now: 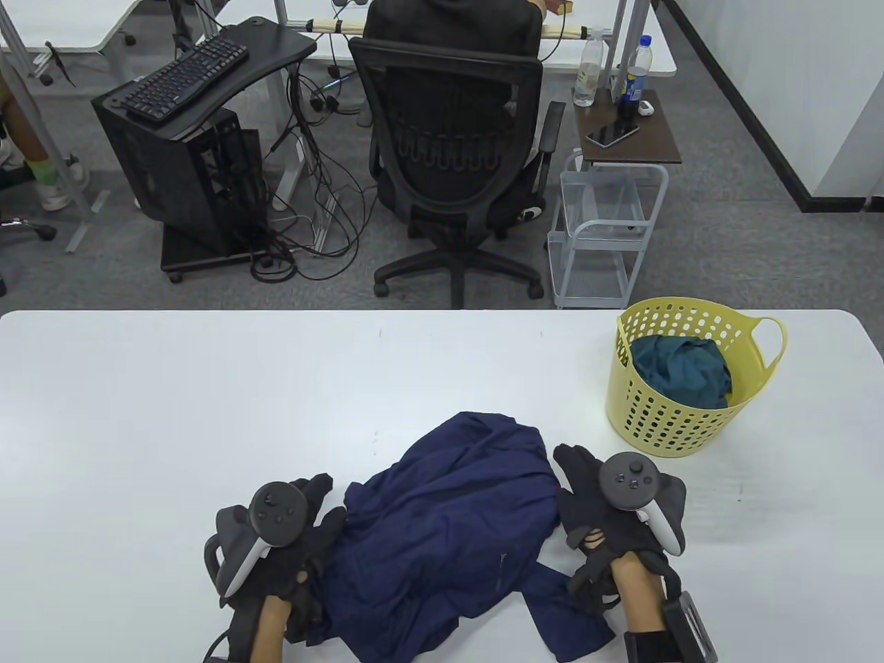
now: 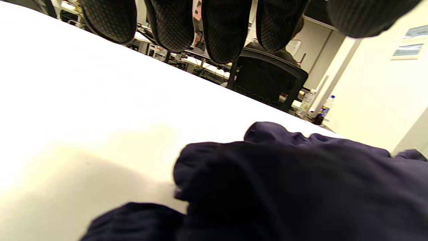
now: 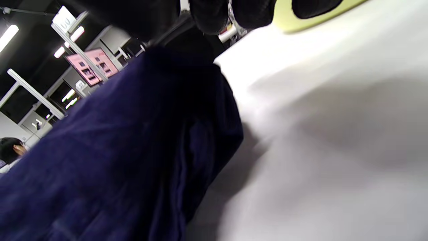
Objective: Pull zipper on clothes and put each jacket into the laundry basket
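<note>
A crumpled navy jacket [image 1: 449,525] lies on the white table [image 1: 173,400] near its front edge. My left hand [image 1: 314,511] rests against the jacket's left edge; in the left wrist view its fingers [image 2: 224,30] hang straight above the table, holding nothing, with the jacket [image 2: 301,187] below. My right hand [image 1: 580,483] lies at the jacket's right edge with its fingers stretched out. The right wrist view shows the jacket [image 3: 117,150] close beside the fingers [image 3: 214,16]. A yellow laundry basket [image 1: 690,414] stands at the right with a teal garment [image 1: 680,369] inside. No zipper is plainly visible.
The basket [image 3: 294,24] shows as a yellow strip ahead of my right hand. Beyond the table's far edge stand a black office chair [image 1: 456,138], a small white cart [image 1: 601,228] and a computer stand [image 1: 186,159]. A person sits further back.
</note>
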Demonstrator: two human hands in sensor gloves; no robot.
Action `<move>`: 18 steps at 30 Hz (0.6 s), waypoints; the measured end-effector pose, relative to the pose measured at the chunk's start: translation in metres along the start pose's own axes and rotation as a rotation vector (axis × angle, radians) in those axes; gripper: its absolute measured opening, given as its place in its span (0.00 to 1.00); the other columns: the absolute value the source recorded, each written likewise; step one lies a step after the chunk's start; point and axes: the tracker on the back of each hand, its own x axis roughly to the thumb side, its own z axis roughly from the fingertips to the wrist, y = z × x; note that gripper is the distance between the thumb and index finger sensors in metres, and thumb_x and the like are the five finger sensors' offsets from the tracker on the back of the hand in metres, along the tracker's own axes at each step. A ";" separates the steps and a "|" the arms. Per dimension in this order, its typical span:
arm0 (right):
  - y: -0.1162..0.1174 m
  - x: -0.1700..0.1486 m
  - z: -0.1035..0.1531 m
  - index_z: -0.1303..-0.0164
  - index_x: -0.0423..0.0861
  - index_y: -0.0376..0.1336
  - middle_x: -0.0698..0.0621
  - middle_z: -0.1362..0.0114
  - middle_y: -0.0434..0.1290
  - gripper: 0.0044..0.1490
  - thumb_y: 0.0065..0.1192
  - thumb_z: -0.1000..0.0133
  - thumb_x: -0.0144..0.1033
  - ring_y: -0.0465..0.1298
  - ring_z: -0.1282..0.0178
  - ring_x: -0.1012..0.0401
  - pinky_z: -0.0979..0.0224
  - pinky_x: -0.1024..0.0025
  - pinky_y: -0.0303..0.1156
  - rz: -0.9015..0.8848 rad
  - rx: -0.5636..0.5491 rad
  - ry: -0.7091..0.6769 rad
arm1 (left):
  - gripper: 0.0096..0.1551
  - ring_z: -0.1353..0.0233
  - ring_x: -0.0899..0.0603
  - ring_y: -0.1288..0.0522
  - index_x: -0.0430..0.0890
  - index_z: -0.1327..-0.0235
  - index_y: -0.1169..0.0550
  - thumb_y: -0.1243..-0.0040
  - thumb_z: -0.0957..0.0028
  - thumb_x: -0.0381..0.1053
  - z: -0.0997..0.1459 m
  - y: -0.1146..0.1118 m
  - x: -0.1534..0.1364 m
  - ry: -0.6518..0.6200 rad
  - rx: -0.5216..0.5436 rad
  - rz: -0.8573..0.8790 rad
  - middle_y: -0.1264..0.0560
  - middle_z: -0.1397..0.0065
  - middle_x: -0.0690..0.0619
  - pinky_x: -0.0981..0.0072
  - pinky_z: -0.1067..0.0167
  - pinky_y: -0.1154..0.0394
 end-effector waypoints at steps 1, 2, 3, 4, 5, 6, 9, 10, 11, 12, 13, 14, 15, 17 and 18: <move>0.005 -0.001 0.000 0.17 0.53 0.42 0.41 0.11 0.49 0.49 0.59 0.43 0.56 0.55 0.15 0.37 0.23 0.32 0.54 -0.003 0.000 0.035 | 0.39 0.22 0.35 0.34 0.62 0.31 0.30 0.45 0.58 0.72 0.002 -0.001 0.006 -0.018 0.001 -0.010 0.30 0.21 0.53 0.35 0.34 0.34; 0.009 -0.001 0.000 0.17 0.52 0.41 0.39 0.11 0.50 0.53 0.61 0.45 0.60 0.57 0.16 0.36 0.24 0.31 0.54 -0.008 0.002 0.055 | 0.39 0.22 0.35 0.33 0.62 0.31 0.29 0.45 0.58 0.72 0.003 -0.002 0.010 -0.029 0.002 -0.015 0.29 0.21 0.53 0.35 0.34 0.34; 0.014 0.001 0.000 0.17 0.51 0.42 0.39 0.12 0.51 0.56 0.64 0.47 0.62 0.57 0.17 0.36 0.24 0.30 0.53 0.001 0.012 0.069 | 0.39 0.22 0.35 0.34 0.63 0.31 0.29 0.45 0.58 0.72 0.004 -0.003 0.015 -0.045 0.004 -0.022 0.29 0.22 0.53 0.35 0.34 0.34; 0.016 0.003 0.001 0.17 0.51 0.43 0.40 0.13 0.55 0.56 0.66 0.47 0.60 0.61 0.18 0.36 0.24 0.31 0.54 0.041 -0.001 0.089 | 0.39 0.22 0.35 0.33 0.63 0.31 0.29 0.44 0.58 0.72 0.006 -0.003 0.021 -0.060 0.006 -0.030 0.29 0.22 0.54 0.35 0.34 0.34; 0.017 0.005 0.003 0.18 0.49 0.45 0.42 0.15 0.61 0.55 0.68 0.48 0.57 0.67 0.21 0.39 0.25 0.33 0.57 0.080 -0.046 0.113 | 0.38 0.22 0.35 0.33 0.63 0.31 0.29 0.44 0.58 0.72 0.008 -0.004 0.027 -0.078 0.010 -0.037 0.28 0.22 0.54 0.35 0.34 0.34; 0.018 0.006 0.004 0.19 0.49 0.49 0.44 0.18 0.66 0.52 0.71 0.48 0.53 0.71 0.25 0.42 0.25 0.35 0.60 0.093 -0.085 0.126 | 0.38 0.22 0.35 0.33 0.63 0.32 0.29 0.44 0.58 0.72 0.009 -0.005 0.030 -0.088 0.013 -0.040 0.28 0.22 0.54 0.35 0.33 0.34; 0.017 0.014 0.012 0.28 0.54 0.63 0.56 0.32 0.79 0.40 0.77 0.51 0.45 0.83 0.38 0.53 0.26 0.42 0.65 0.133 -0.234 0.136 | 0.37 0.22 0.36 0.33 0.63 0.32 0.28 0.43 0.58 0.71 0.016 -0.010 0.049 -0.158 0.024 -0.034 0.27 0.23 0.57 0.35 0.33 0.34; 0.015 0.018 0.015 0.31 0.55 0.66 0.58 0.36 0.82 0.36 0.77 0.51 0.44 0.84 0.42 0.56 0.26 0.43 0.66 0.124 -0.259 0.107 | 0.37 0.22 0.36 0.33 0.64 0.32 0.28 0.44 0.58 0.72 0.019 -0.012 0.058 -0.186 0.023 -0.030 0.27 0.23 0.58 0.36 0.33 0.34; 0.014 0.021 0.018 0.32 0.55 0.66 0.59 0.37 0.82 0.35 0.77 0.51 0.43 0.84 0.43 0.57 0.26 0.43 0.66 0.108 -0.268 0.075 | 0.37 0.21 0.37 0.33 0.65 0.32 0.29 0.44 0.58 0.72 0.021 -0.014 0.063 -0.202 0.028 -0.023 0.27 0.23 0.59 0.36 0.33 0.33; 0.012 0.027 0.023 0.33 0.55 0.67 0.58 0.37 0.82 0.34 0.77 0.51 0.42 0.84 0.43 0.56 0.26 0.42 0.66 0.076 -0.296 0.028 | 0.38 0.21 0.38 0.33 0.65 0.32 0.30 0.44 0.58 0.73 0.025 -0.016 0.072 -0.237 0.033 -0.006 0.28 0.22 0.60 0.37 0.32 0.33; 0.011 0.035 0.030 0.33 0.56 0.66 0.58 0.37 0.81 0.34 0.77 0.50 0.42 0.83 0.43 0.57 0.26 0.41 0.65 0.041 -0.317 -0.053 | 0.39 0.20 0.38 0.34 0.66 0.30 0.31 0.44 0.59 0.73 0.030 -0.019 0.082 -0.272 0.027 0.018 0.28 0.22 0.60 0.37 0.32 0.33; 0.009 0.040 0.034 0.33 0.58 0.67 0.59 0.37 0.81 0.33 0.77 0.50 0.42 0.83 0.42 0.56 0.26 0.40 0.65 0.023 -0.329 -0.105 | 0.42 0.20 0.38 0.35 0.66 0.28 0.34 0.44 0.60 0.74 0.033 -0.021 0.088 -0.297 0.022 0.033 0.30 0.20 0.60 0.37 0.31 0.34; 0.008 0.049 0.042 0.34 0.59 0.67 0.59 0.36 0.80 0.32 0.76 0.50 0.42 0.82 0.41 0.57 0.26 0.40 0.65 -0.006 -0.348 -0.178 | 0.47 0.19 0.38 0.37 0.65 0.25 0.39 0.44 0.61 0.77 0.037 -0.024 0.096 -0.337 0.016 0.054 0.34 0.18 0.60 0.37 0.31 0.34; 0.008 0.063 0.055 0.35 0.62 0.68 0.61 0.35 0.79 0.30 0.75 0.49 0.42 0.80 0.37 0.57 0.25 0.40 0.64 -0.060 -0.330 -0.333 | 0.61 0.16 0.37 0.44 0.63 0.22 0.54 0.43 0.66 0.80 0.041 -0.029 0.106 -0.371 0.003 0.092 0.49 0.12 0.56 0.36 0.29 0.38; 0.010 0.072 0.062 0.36 0.63 0.69 0.62 0.35 0.78 0.29 0.75 0.49 0.42 0.79 0.36 0.56 0.25 0.39 0.64 -0.108 -0.302 -0.423 | 0.67 0.15 0.37 0.47 0.63 0.23 0.59 0.42 0.69 0.82 0.042 -0.031 0.110 -0.375 -0.006 0.100 0.53 0.11 0.55 0.36 0.28 0.39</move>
